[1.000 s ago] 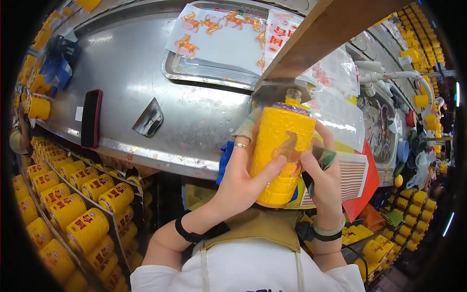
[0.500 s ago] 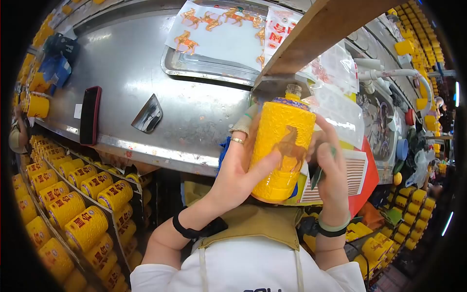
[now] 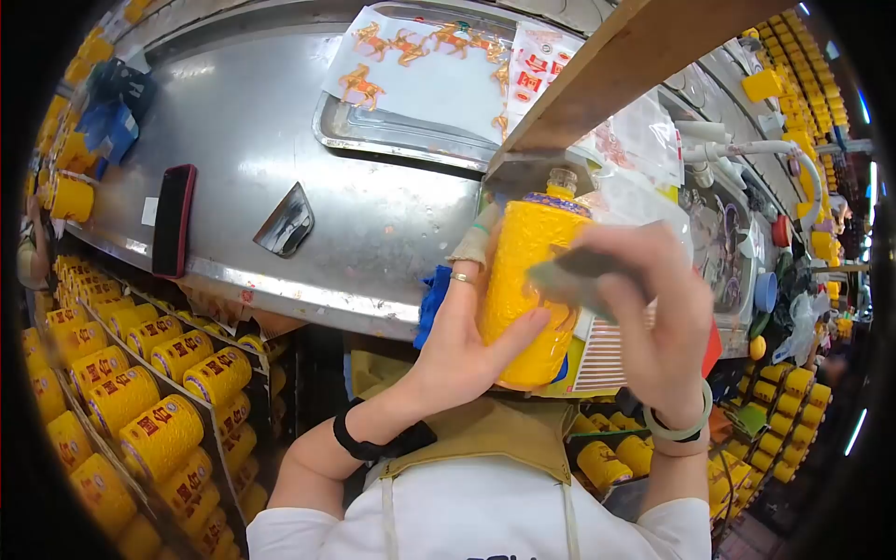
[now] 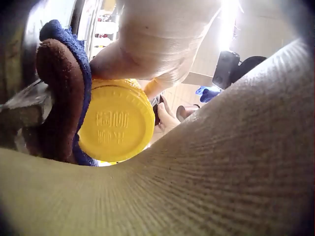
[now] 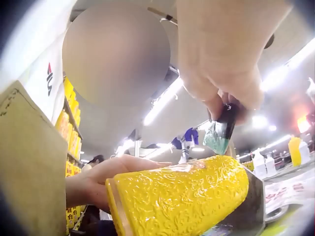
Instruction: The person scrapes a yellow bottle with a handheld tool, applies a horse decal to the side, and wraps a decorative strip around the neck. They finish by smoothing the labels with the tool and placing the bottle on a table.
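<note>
A yellow embossed bottle (image 3: 527, 243) with a clear neck leans upright in my left hand (image 3: 462, 350), the thumb across its front and the fingers behind. The left wrist view shows the raised lettering on the bottle's base (image 4: 118, 120). Part of a brown horse decal (image 3: 562, 315) shows on its front, the rest hidden. My right hand (image 3: 665, 313), blurred in the head view, pinches a flat dark-and-green scraper (image 5: 220, 130). In the right wrist view the scraper's green edge is close over the bottle's side.
A metal tray (image 3: 411, 140) bears a white sheet with several horse decals (image 3: 361, 86). On the steel table lie a phone (image 3: 174, 221) and a dark blade-like piece (image 3: 285, 221). A wooden post (image 3: 597, 79) rises beyond the bottle. Racks of yellow bottles (image 3: 163, 437) stand below left.
The right hand has left the bottle's right side and come up over its front with the scraper, covering much of the horse decal. The left hand keeps its hold on the bottle.
</note>
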{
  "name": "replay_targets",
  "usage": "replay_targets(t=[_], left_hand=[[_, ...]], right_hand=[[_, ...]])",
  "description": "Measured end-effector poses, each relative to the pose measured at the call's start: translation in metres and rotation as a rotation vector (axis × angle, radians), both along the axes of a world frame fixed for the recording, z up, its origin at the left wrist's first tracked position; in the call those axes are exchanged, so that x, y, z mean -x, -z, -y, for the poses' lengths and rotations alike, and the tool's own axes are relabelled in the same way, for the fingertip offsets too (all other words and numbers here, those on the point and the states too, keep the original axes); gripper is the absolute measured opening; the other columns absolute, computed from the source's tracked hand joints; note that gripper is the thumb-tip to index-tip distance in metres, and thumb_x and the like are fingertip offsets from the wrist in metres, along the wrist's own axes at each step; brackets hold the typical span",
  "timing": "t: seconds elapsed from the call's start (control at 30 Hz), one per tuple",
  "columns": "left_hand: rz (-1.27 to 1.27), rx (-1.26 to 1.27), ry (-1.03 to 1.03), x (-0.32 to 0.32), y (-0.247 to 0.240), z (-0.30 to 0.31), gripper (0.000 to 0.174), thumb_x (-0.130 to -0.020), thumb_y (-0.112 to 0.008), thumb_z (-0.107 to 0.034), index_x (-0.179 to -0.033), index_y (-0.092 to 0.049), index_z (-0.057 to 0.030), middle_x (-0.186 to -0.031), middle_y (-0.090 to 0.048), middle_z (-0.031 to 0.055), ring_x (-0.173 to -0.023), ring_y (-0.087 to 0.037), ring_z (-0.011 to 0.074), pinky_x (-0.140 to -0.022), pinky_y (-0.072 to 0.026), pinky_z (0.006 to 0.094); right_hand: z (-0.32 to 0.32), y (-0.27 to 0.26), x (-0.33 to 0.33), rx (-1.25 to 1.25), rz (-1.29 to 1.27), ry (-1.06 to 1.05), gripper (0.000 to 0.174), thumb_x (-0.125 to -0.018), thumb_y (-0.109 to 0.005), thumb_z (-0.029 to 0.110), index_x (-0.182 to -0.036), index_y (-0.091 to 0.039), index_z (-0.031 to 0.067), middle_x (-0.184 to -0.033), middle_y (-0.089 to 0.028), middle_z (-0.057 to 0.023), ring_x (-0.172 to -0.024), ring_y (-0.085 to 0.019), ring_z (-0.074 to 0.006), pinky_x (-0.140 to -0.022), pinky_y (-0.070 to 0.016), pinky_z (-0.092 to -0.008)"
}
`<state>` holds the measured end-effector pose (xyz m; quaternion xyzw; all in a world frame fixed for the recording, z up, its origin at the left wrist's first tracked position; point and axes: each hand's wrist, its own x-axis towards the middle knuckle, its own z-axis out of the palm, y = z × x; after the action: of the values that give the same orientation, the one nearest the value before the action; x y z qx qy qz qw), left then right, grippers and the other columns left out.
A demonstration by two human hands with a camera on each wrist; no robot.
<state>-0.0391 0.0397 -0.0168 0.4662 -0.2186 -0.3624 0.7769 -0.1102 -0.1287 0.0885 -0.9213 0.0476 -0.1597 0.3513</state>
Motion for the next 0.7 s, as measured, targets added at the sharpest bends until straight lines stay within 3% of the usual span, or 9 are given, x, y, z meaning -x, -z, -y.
replay_targets(t=[0.13,0.27,0.33,0.37,0.4,0.47,0.5,0.63,0.7], left_hand=[[-0.013,0.007,-0.009,0.0,-0.004,0.001,0.091,-0.099,-0.066,-0.001,-0.167,-0.005,0.0014,-0.167,-0.026,0.019,-0.155,-0.029,0.0262,-0.126,-0.0266,0.04],[-0.065,0.008,0.058,-0.004,-0.012,-0.002,0.09,-0.099,-0.065,0.001,-0.167,-0.006,0.0014,-0.167,-0.027,0.0195,-0.156,-0.028,0.0273,-0.127,-0.0247,0.0411],[-0.06,0.062,0.009,-0.001,-0.005,-0.008,0.084,-0.104,-0.061,-0.009,-0.167,-0.007,0.0015,-0.168,-0.027,0.0208,-0.157,-0.027,0.0295,-0.128,-0.0209,0.0426],[-0.065,0.122,-0.024,0.0,0.009,-0.01,0.089,-0.107,-0.059,-0.036,-0.167,-0.006,0.0019,-0.17,-0.022,0.0215,-0.158,-0.025,0.0325,-0.13,-0.017,0.0445],[-0.059,0.118,-0.007,-0.001,0.012,-0.012,0.089,-0.107,-0.059,-0.036,-0.167,-0.006,0.0019,-0.17,-0.022,0.0215,-0.158,-0.025,0.0325,-0.13,-0.017,0.0445],[-0.067,0.126,-0.058,0.003,0.015,-0.018,0.104,-0.104,-0.054,-0.063,-0.167,-0.004,0.0033,-0.172,-0.018,0.0217,-0.159,-0.022,0.034,-0.13,-0.0157,0.0466],[-0.041,-0.038,-0.112,0.009,-0.006,-0.01,0.129,-0.087,-0.059,-0.084,-0.168,-0.002,-0.0019,-0.171,-0.02,0.0231,-0.157,-0.026,0.0372,-0.129,-0.0188,0.049],[0.225,-0.03,0.055,0.011,0.006,-0.019,0.141,-0.077,-0.071,-0.085,-0.168,-0.002,-0.0028,-0.17,-0.019,0.0248,-0.157,-0.024,0.0383,-0.128,-0.022,0.0488],[0.856,-0.285,-0.042,0.012,0.004,-0.022,0.13,-0.072,-0.086,-0.068,-0.165,-0.022,-0.0038,-0.165,-0.022,0.0231,-0.15,-0.031,0.0396,-0.125,-0.0256,0.0505]], right_hand=[[0.008,-0.004,-0.023,0.316,0.03,-0.047,0.036,-0.087,-0.064,-0.012,-0.121,-0.071,-0.0011,-0.104,-0.073,-0.0146,-0.091,-0.066,-0.0278,-0.082,-0.0523,-0.0346],[0.021,0.003,-0.016,0.626,0.305,0.066,0.038,-0.08,-0.066,-0.003,-0.115,-0.078,0.006,-0.103,-0.078,-0.0048,-0.085,-0.062,-0.0215,-0.073,-0.0514,-0.0327],[0.01,0.017,0.008,0.607,0.317,-0.148,0.036,-0.08,-0.07,0.006,-0.114,-0.079,0.013,-0.108,-0.078,0.0002,-0.087,-0.062,-0.0167,-0.072,-0.0502,-0.0294],[0.0,0.031,0.023,0.568,0.352,-0.194,0.035,-0.08,-0.071,0.009,-0.113,-0.079,0.0162,-0.109,-0.078,0.0025,-0.087,-0.062,-0.0142,-0.072,-0.0491,-0.0272],[-0.01,0.041,0.035,0.529,0.389,-0.24,0.034,-0.08,-0.072,0.012,-0.112,-0.079,0.0194,-0.11,-0.077,0.0048,-0.088,-0.061,-0.0118,-0.071,-0.0479,-0.025],[-0.02,0.031,0.05,0.469,0.372,-0.354,0.03,-0.082,-0.072,0.014,-0.11,-0.079,0.0213,-0.113,-0.075,0.0051,-0.085,-0.06,-0.0104,-0.069,-0.0478,-0.0232],[-0.018,0.032,0.052,0.439,0.385,-0.31,0.031,-0.08,-0.076,0.014,-0.11,-0.079,0.0225,-0.11,-0.074,0.0043,-0.082,-0.059,-0.0096,-0.066,-0.0472,-0.0219],[-0.006,0.046,0.041,-0.104,0.129,0.297,0.03,-0.093,-0.067,-0.001,-0.122,-0.07,0.0037,-0.106,-0.071,-0.0134,-0.087,-0.068,-0.0286,-0.071,-0.0534,-0.0342],[0.014,0.064,0.043,0.001,0.091,0.455,0.029,-0.097,-0.064,-0.002,-0.125,-0.067,-0.0005,-0.104,-0.069,-0.0154,-0.089,-0.069,-0.0259,-0.077,-0.0527,-0.0318]])
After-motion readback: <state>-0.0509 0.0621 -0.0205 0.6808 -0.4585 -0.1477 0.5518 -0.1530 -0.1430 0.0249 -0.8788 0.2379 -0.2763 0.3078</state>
